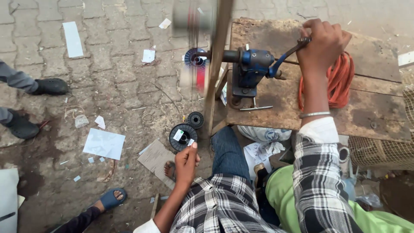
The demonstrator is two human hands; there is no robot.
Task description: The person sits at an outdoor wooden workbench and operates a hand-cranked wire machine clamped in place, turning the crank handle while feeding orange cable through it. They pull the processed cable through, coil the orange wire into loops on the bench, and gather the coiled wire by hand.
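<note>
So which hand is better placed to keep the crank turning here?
The right hand: it already grips the crank handle of the blue winder on the wooden table. The left hand is down by the knee, its fingers pinching something small near the black spool.

Under the right hand (323, 43) sat a blue painted metal hand-crank winder (252, 64), chipped and dull, on a stained, rough wooden table (366, 112). Beside the wrist lay a matt orange coiled cord (340, 80); near the left hand (186, 162), glossy black plastic spools (183, 136).
</note>
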